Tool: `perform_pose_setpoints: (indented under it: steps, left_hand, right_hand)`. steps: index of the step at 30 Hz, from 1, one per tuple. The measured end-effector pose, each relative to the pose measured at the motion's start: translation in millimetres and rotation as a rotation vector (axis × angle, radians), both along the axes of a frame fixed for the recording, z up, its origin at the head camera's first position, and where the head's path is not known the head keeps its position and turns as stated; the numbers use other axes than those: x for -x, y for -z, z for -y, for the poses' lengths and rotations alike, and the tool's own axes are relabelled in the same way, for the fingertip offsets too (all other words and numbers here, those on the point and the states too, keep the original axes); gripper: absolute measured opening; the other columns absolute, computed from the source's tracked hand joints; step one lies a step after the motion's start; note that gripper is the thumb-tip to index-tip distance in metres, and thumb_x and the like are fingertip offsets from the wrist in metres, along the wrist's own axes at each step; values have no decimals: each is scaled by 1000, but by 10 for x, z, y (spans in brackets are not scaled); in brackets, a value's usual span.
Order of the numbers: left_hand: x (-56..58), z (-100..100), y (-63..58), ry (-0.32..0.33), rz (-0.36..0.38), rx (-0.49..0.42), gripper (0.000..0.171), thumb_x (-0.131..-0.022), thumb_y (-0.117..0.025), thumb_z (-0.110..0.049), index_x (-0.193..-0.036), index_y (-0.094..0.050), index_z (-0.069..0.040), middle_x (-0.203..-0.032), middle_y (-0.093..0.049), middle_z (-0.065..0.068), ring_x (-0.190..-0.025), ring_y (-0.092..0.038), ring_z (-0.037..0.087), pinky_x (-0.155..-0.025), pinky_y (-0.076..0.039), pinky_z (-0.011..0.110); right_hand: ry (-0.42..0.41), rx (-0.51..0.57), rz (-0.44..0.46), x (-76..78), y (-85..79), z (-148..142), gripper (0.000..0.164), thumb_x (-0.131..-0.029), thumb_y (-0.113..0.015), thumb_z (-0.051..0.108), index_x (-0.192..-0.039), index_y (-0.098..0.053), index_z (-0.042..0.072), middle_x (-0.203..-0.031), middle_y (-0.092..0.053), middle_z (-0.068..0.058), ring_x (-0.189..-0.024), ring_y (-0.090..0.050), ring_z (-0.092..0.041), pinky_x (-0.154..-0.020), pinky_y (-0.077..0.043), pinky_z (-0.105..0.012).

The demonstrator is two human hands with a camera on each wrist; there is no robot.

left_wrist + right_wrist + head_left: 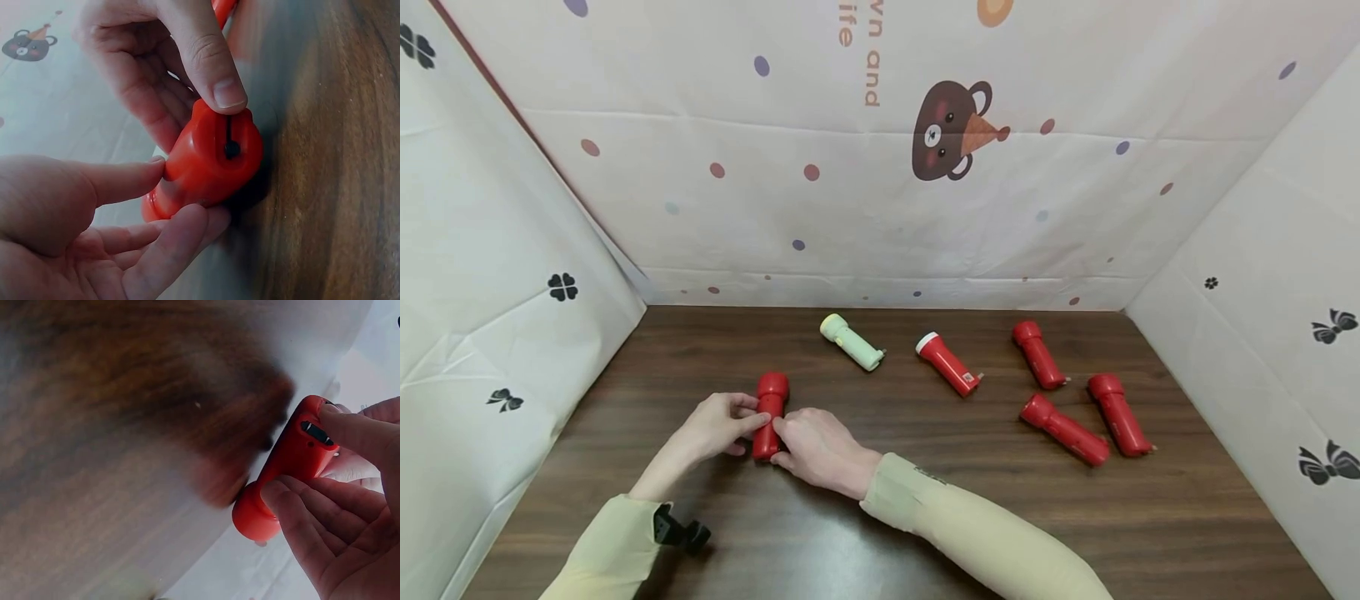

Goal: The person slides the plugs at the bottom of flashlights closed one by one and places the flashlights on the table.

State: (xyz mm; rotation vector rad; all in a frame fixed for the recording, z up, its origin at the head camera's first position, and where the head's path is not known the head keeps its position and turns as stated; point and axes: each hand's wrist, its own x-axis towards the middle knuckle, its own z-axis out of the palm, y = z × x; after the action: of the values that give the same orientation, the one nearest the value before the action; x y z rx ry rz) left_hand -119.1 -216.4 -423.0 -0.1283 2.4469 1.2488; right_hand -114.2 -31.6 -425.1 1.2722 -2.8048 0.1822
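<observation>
A red flashlight [767,446] is between my two hands at the left of the table, its wider head pointing to the back wall. From its left side my left hand [718,425] pinches the body between thumb and fingers. My right hand [823,450] grips it from the other side. In the left wrist view the right thumb [228,94] presses at the tail end, over a slot with a dark round spot. A black switch [317,433] shows beside that thumb in the right wrist view. Whether the flashlight touches the table is hard to tell.
On the brown wooden table [880,533] lie a pale green flashlight [853,343], a red one with a white rim [949,364], and several all-red ones, including one at the far right [1120,415]. Printed white sheets [850,208] wall the back and sides.
</observation>
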Motion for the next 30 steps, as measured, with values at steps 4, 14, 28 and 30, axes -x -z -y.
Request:
perform_pose_setpoints:
  steps: [4,14,28,30]
  left_hand:
    - [0,-1,6,-3,-2,8,51,-88,-67,-25,-125,-53,7,-112,-67,24,-72,-69,17,-59,-60,33]
    - [15,25,36,0,6,14,53,-88,-68,-28,-126,-53,6,-114,-66,23,-71,-67,15,-59,-60,32]
    - [18,53,57,6,10,24,55,-87,-68,-31,-127,-53,4,-116,-66,22,-75,-68,15,-60,-60,32]
    - [17,52,55,8,5,23,54,-87,-68,-31,-127,-53,4,-115,-66,22,-75,-68,15,-60,-60,32]
  right_hand:
    - [2,-4,-2,2,26,7,20,-85,-70,35,-89,-61,18,-70,-62,8,-63,-56,-7,-61,-48,-20]
    - [2,5,-6,6,58,9,19,-85,-69,34,-88,-60,18,-69,-61,8,-62,-56,-7,-59,-47,-19]
    - [9,5,-47,-21,68,18,22,-83,-71,36,-92,-61,19,-75,-65,9,-69,-63,-7,-62,-51,-20]
    - [9,6,-45,-21,69,15,23,-83,-71,36,-93,-61,19,-76,-65,9,-69,-63,-7,-63,-51,-20]
